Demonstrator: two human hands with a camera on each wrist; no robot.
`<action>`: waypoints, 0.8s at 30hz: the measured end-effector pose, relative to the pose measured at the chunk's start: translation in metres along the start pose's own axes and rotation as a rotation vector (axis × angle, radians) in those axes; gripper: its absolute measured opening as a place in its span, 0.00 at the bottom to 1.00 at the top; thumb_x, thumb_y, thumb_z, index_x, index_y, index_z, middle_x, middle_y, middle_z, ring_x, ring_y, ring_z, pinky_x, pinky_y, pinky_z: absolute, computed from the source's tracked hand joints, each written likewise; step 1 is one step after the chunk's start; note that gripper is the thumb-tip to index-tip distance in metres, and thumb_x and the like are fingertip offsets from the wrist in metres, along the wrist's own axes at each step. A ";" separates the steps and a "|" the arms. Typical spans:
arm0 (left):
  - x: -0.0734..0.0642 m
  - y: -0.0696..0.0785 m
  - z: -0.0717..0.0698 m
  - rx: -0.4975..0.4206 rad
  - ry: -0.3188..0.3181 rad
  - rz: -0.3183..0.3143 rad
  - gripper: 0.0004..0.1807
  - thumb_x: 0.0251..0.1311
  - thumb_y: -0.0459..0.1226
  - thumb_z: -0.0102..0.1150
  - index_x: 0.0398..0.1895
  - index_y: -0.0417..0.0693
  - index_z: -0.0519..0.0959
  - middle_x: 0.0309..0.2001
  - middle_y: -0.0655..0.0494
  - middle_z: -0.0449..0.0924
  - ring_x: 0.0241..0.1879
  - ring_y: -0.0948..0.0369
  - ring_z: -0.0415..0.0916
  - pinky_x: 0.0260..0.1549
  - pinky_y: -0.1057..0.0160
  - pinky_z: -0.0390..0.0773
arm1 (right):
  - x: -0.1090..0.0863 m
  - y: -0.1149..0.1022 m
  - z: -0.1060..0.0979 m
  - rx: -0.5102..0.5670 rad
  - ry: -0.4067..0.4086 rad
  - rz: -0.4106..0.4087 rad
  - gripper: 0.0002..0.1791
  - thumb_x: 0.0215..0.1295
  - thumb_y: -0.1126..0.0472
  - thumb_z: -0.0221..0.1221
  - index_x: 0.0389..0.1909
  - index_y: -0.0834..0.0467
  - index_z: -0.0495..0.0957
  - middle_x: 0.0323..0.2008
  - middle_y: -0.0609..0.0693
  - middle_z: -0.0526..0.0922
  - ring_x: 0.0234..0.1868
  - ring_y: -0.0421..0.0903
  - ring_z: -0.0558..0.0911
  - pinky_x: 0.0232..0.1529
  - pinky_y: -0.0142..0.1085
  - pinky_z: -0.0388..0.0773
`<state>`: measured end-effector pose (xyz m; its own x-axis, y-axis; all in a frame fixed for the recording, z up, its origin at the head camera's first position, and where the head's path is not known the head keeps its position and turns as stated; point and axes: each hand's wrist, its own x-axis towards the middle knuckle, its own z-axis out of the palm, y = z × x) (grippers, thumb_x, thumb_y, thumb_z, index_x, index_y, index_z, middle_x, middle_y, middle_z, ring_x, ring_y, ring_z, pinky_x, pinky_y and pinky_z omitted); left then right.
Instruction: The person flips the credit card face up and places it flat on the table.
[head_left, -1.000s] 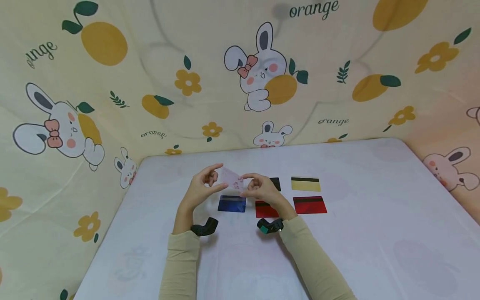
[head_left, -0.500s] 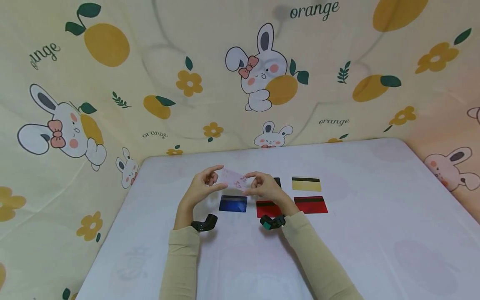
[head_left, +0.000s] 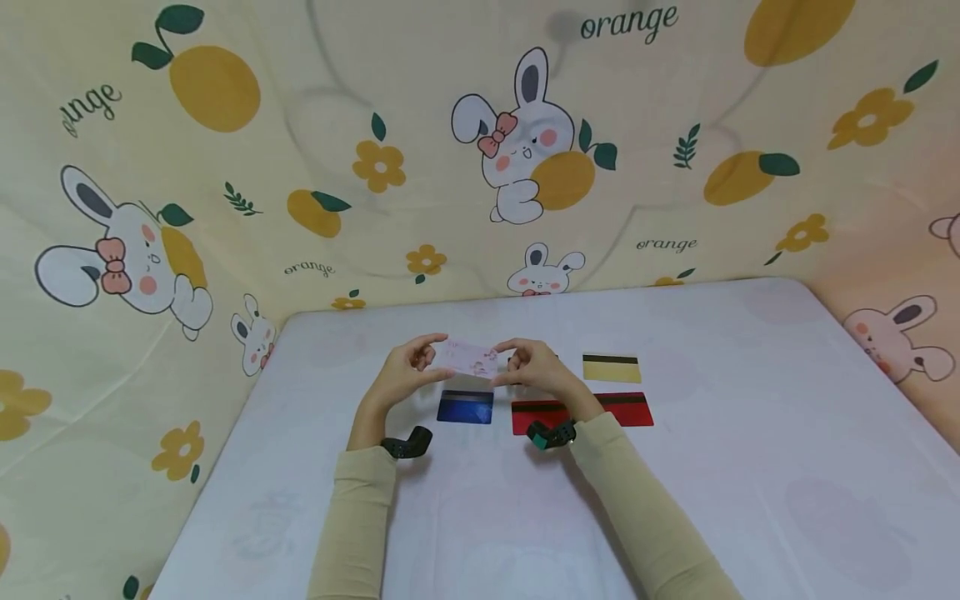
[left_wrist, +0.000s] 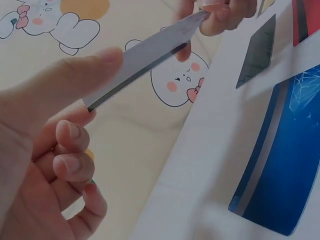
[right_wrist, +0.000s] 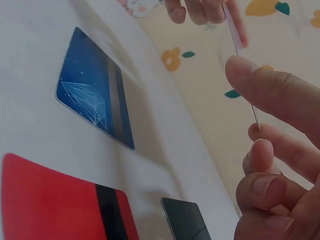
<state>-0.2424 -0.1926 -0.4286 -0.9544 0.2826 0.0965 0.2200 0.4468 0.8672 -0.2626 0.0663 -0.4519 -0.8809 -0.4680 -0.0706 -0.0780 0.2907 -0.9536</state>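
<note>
A pale pink card (head_left: 470, 358) with a small printed picture is held up above the table between both hands. My left hand (head_left: 397, 373) pinches its left end between thumb and forefinger. The right hand (head_left: 542, 368) pinches the opposite end the same way. A dark stripe runs along the card's far side, visible in the left wrist view. Below the held card lies a blue card (head_left: 465, 408). A dark card (left_wrist: 259, 52) is mostly hidden behind the right hand in the head view.
Two red cards (head_left: 534, 419) (head_left: 632, 409) lie side by side, the left one partly behind the right wrist. A gold card (head_left: 611, 371) with a black stripe lies behind them. The white table (head_left: 750, 467) meets a patterned cloth (head_left: 630, 208) at its back edge.
The pink card has turned from slanted to nearly level, its printed face showing more fully. My right hand has shifted slightly right and away. The left hand has barely moved.
</note>
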 end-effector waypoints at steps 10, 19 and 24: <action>0.008 -0.010 0.002 0.018 -0.004 0.023 0.33 0.50 0.34 0.71 0.62 0.37 0.72 0.29 0.56 0.63 0.24 0.68 0.57 0.25 0.71 0.58 | 0.002 -0.002 -0.001 -0.070 0.036 0.006 0.32 0.52 0.64 0.70 0.60 0.63 0.73 0.19 0.45 0.70 0.21 0.39 0.66 0.22 0.28 0.63; 0.013 -0.020 0.007 0.046 -0.019 0.003 0.33 0.52 0.34 0.70 0.63 0.38 0.71 0.28 0.57 0.65 0.25 0.66 0.61 0.24 0.72 0.62 | 0.006 0.001 0.001 -0.191 0.061 0.034 0.33 0.52 0.60 0.71 0.61 0.60 0.73 0.19 0.45 0.74 0.16 0.38 0.66 0.19 0.29 0.62; 0.014 -0.026 0.011 0.055 -0.018 -0.032 0.34 0.51 0.34 0.70 0.63 0.39 0.71 0.28 0.57 0.66 0.26 0.66 0.62 0.23 0.72 0.63 | 0.010 0.007 0.002 -0.226 0.062 0.056 0.33 0.52 0.60 0.71 0.61 0.58 0.73 0.19 0.46 0.76 0.15 0.37 0.67 0.19 0.29 0.63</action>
<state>-0.2594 -0.1908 -0.4547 -0.9575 0.2822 0.0597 0.2003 0.5017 0.8415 -0.2714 0.0618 -0.4600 -0.9133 -0.3956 -0.0966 -0.1248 0.4977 -0.8583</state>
